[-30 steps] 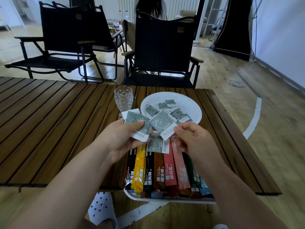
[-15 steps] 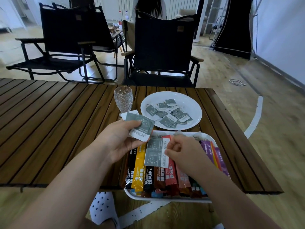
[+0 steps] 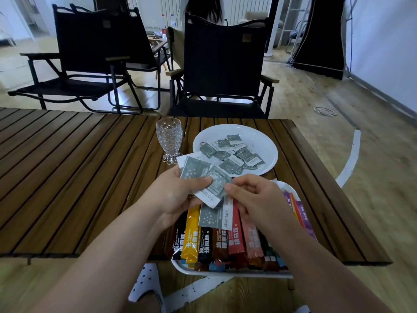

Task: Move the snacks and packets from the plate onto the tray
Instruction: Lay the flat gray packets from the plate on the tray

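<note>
Packets of grey-green foil (image 3: 196, 170), square and fanned, sit gripped in the left hand (image 3: 176, 197), thumb on top. Right hand (image 3: 259, 199), fingers curled, touches their edge; whether it pinches one cannot be told. More packets (image 3: 230, 164) lie heaped on the round white plate (image 3: 264, 141) beyond. One packet (image 3: 211, 216) rests on colourful stick sachets (image 3: 190, 233) in the white tray (image 3: 225, 274) at the brown slatted counter (image 3: 79, 177)'s near edge.

Plate (image 3: 266, 141) with packets (image 3: 232, 154) behind tray (image 3: 225, 273) on table (image 3: 79, 166), glass (image 3: 169, 136) left of plate, sticks (image 3: 191, 233) seemingly side by side in tray
</note>
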Tool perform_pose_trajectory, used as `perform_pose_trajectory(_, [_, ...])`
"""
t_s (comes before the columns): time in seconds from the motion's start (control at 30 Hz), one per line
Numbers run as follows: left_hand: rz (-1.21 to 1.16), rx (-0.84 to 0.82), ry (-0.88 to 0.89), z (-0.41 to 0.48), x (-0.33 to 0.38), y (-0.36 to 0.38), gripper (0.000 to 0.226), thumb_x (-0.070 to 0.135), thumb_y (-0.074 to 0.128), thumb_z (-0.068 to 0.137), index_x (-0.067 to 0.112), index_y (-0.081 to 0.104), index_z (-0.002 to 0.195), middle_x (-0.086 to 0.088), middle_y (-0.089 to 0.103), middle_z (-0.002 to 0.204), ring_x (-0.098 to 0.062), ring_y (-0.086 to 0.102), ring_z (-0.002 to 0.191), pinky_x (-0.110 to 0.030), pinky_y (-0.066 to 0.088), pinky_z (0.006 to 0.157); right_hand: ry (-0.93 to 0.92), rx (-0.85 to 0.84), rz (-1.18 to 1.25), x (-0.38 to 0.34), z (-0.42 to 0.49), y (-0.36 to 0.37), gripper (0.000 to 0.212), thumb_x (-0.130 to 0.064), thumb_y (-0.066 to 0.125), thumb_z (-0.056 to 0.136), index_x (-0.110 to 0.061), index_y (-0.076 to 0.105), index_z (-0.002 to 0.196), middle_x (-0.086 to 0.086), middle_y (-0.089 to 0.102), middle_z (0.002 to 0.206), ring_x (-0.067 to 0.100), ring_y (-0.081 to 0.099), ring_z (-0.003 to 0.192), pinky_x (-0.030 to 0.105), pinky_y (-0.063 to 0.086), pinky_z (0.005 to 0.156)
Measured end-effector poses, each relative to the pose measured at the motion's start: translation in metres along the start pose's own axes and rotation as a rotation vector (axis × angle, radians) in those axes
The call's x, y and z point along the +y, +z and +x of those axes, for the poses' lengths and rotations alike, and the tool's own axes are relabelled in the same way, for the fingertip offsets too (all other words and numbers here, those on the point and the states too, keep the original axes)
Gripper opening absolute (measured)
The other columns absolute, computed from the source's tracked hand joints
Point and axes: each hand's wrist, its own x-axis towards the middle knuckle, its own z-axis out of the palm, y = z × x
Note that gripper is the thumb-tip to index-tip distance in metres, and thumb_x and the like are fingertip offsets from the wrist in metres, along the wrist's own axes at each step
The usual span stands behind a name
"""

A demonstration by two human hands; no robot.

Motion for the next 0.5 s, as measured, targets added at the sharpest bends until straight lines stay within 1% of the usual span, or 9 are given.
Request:
perform_pose_trajectory(0.07, [0.076, -0.004, 0.006, -0.001, -0.001, -0.001, 0.031, -0.005, 0.068, 0.089, 0.002, 0.065, 0.119, -0.014, 0.079, 0.107, -0.029, 0.077, 0.096, -0.030, 0.063, 0.069, 0.018, 0.014, -0.015, 0.000, 0.001, -0.002, 0.009, -0.024, 0.073, 0.092, -0.015, 0.073, 0.091, -0.007, 0.070, 0.059, 0.003, 0.065, 0.049, 0.014, 0.046, 0.042])
perform_pose_trajectory(0.13, [0.153, 0.007, 0.016, -0.003, -0.003, -0.003, 0.030, -0.006, 0.071, 0.086, 0.006, 0.067, 0.114, -0.010, 0.080, 0.103, -0.025, 0.078, 0.092, -0.028, 0.062, 0.066, 0.032, -0.004, -0.082, 0.001, 0.001, -0.005, 0.008, -0.022, 0.072, 0.093, -0.015, 0.074, 0.089, -0.005, 0.071, 0.060, 0.004, 0.064, 0.048, 0.015, 0.046, 0.042])
perform_pose_trajectory(0.2, [0.225, 0.011, 0.036, -0.002, -0.003, -0.005, 0.030, -0.006, 0.073, 0.085, 0.008, 0.068, 0.112, -0.009, 0.080, 0.103, -0.025, 0.078, 0.092, -0.032, 0.064, 0.072, 0.054, -0.049, -0.144, 0.001, 0.002, -0.008, 0.006, -0.018, 0.073, 0.092, -0.014, 0.074, 0.088, -0.003, 0.072, 0.062, 0.004, 0.061, 0.047, 0.016, 0.045, 0.043])
perform_pose_trajectory(0.27, [0.322, -0.022, 0.061, -0.002, -0.001, -0.008, 0.032, -0.005, 0.075, 0.084, 0.008, 0.068, 0.112, -0.008, 0.080, 0.103, -0.025, 0.077, 0.094, -0.034, 0.064, 0.078, 0.088, -0.118, -0.146, 0.000, 0.001, -0.010, 0.002, -0.016, 0.075, 0.090, -0.014, 0.074, 0.089, 0.000, 0.073, 0.064, 0.006, 0.057, 0.048, 0.018, 0.044, 0.044])
perform_pose_trajectory(0.3, [0.356, -0.050, 0.062, -0.003, 0.000, -0.008, 0.033, -0.004, 0.076, 0.083, 0.008, 0.068, 0.112, -0.007, 0.080, 0.104, -0.024, 0.077, 0.094, -0.032, 0.063, 0.076, 0.100, -0.150, -0.144, 0.000, 0.000, -0.011, 0.002, -0.016, 0.075, 0.090, -0.015, 0.074, 0.089, 0.001, 0.073, 0.066, 0.006, 0.056, 0.049, 0.018, 0.044, 0.044])
perform_pose_trajectory(0.37, [0.385, -0.088, 0.043, -0.003, 0.001, -0.008, 0.032, -0.002, 0.078, 0.082, 0.008, 0.069, 0.111, -0.007, 0.080, 0.103, -0.023, 0.077, 0.093, -0.027, 0.062, 0.071, 0.107, -0.185, -0.193, 0.000, -0.002, -0.013, 0.008, -0.020, 0.075, 0.090, -0.018, 0.075, 0.082, 0.002, 0.073, 0.066, 0.008, 0.055, 0.050, 0.017, 0.042, 0.044])
perform_pose_trajectory(0.43, [0.401, -0.066, 0.030, -0.002, 0.000, -0.008, 0.028, 0.003, 0.078, 0.085, 0.010, 0.069, 0.110, -0.007, 0.080, 0.102, -0.025, 0.077, 0.093, -0.033, 0.063, 0.075, 0.125, -0.199, -0.281, 0.000, -0.004, -0.016, 0.013, -0.022, 0.075, 0.090, -0.017, 0.074, 0.078, 0.001, 0.071, 0.062, 0.008, 0.054, 0.049, 0.018, 0.041, 0.044])
perform_pose_trajectory(0.5, [0.358, 0.008, 0.014, 0.000, -0.001, -0.010, 0.022, 0.008, 0.074, 0.089, 0.009, 0.069, 0.110, -0.009, 0.080, 0.099, -0.027, 0.077, 0.091, -0.039, 0.062, 0.081, 0.182, -0.210, -0.323, 0.001, -0.007, -0.019, 0.016, -0.024, 0.075, 0.090, -0.018, 0.074, 0.076, -0.002, 0.068, 0.057, 0.008, 0.053, 0.047, 0.020, 0.041, 0.045])
